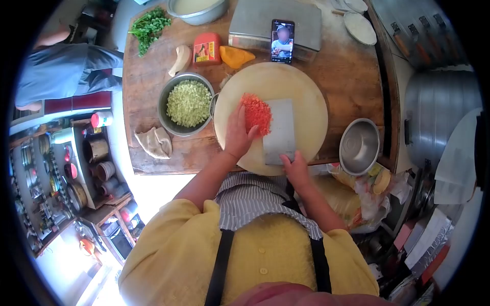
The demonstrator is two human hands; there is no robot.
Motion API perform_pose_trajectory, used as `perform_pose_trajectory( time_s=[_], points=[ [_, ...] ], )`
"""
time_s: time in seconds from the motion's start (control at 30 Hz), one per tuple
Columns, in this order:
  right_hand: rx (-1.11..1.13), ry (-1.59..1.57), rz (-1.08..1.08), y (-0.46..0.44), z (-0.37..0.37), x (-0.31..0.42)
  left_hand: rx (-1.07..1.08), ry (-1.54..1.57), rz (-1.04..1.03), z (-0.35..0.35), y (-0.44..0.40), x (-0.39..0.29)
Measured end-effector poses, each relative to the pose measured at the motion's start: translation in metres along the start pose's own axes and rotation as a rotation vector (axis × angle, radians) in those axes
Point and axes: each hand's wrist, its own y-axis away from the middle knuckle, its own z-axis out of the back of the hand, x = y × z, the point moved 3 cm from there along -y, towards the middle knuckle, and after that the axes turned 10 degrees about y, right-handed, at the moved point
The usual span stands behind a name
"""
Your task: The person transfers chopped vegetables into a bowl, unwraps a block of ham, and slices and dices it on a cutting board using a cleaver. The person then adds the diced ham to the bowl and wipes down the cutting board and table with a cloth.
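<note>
On the round cutting board lies a pile of finely chopped red pieces. My left hand rests against the left side of this pile, its fingers stretched out. A wide cleaver lies flat against the pile's right side. My right hand is closed round the cleaver's handle, at the board's near edge. Left of the board stands a metal bowl full of chopped pale green pieces.
Behind the board are a phone, a metal box, a red container and a yellow piece. Green herbs lie back left, a cloth front left. An empty metal bowl sits right. Another person stands left.
</note>
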Motion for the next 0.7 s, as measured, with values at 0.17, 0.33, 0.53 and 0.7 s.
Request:
perform_pose_trajectory(
  time_s=[0.17, 0.33, 0.53, 0.7],
  points=[
    [-0.198, 0.159, 0.202, 0.007, -0.062, -0.005, -0.162, 0.087, 0.01, -0.007, 0.005, -0.014],
    [-0.107, -0.082, 0.051, 0.027, -0.085, 0.026, -0.145, 0.167, -0.009, -0.003, 0.012, -0.005],
    [-0.182, -0.188, 0.079, 0.048, -0.091, 0.021, -0.113, 0.273, -0.068, 0.002, 0.02, -0.014],
    [-0.169, -0.225, 0.098, 0.044, -0.105, 0.048, -0.144, 0.295, -0.101, 0.042, 0.017, -0.006]
  ],
)
